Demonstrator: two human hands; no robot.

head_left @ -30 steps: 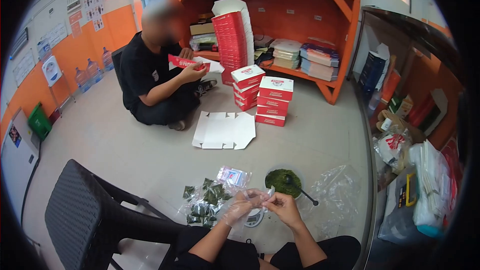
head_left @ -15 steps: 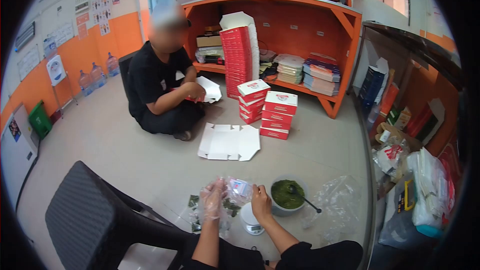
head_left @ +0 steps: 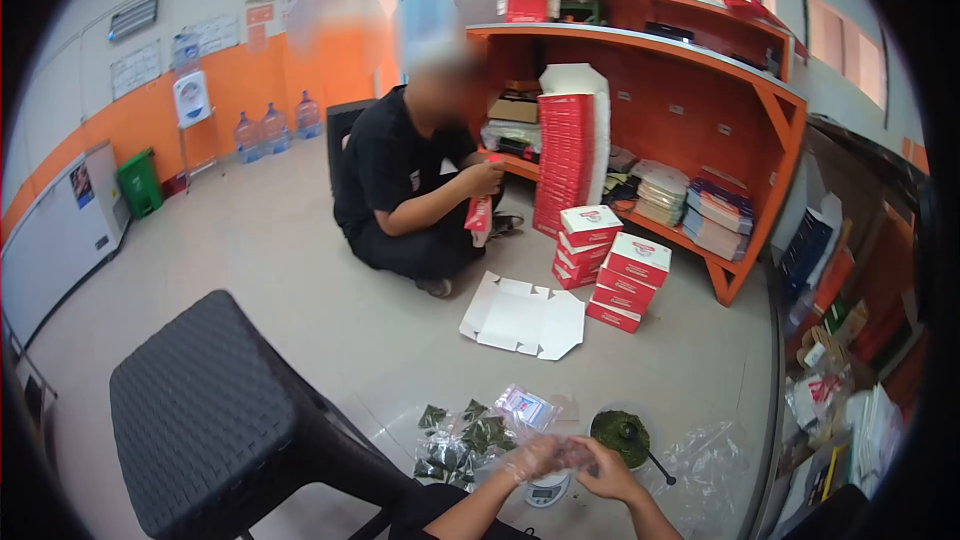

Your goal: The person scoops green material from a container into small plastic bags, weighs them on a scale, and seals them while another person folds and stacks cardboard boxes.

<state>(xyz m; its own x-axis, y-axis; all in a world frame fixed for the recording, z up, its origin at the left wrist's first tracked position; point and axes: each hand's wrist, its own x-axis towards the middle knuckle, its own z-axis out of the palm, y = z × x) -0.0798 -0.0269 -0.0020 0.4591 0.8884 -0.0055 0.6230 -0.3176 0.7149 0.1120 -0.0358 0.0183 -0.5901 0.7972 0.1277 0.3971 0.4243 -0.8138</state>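
My left hand (head_left: 532, 458), in a clear plastic glove, is closed at the edge of a thin clear plastic bag (head_left: 572, 454). My bare right hand (head_left: 608, 472) pinches the bag's other side, and both hands are close together above a white kitchen scale (head_left: 547, 491). The scale is partly covered by my hands. Just right of them stands a tub of green powder (head_left: 612, 429) with a black spoon (head_left: 655, 462) leaning out. To the left lie several small clear bags of green filling (head_left: 450, 448). A pack of plastic bags (head_left: 525, 406) lies beyond my left hand.
Flat white cardboard (head_left: 522, 318) lies ahead, beside stacked red-and-white boxes (head_left: 628, 285). Another person (head_left: 415, 180) sits on the floor handling a red box piece. A black stool (head_left: 205, 410) stands at left, crumpled clear plastic (head_left: 712, 465) at right, an orange shelf (head_left: 745, 140) behind.
My view has turned left. My right hand has moved from the pack of plastic bags to the clear bag beside my left hand. The other person now holds up a red piece.
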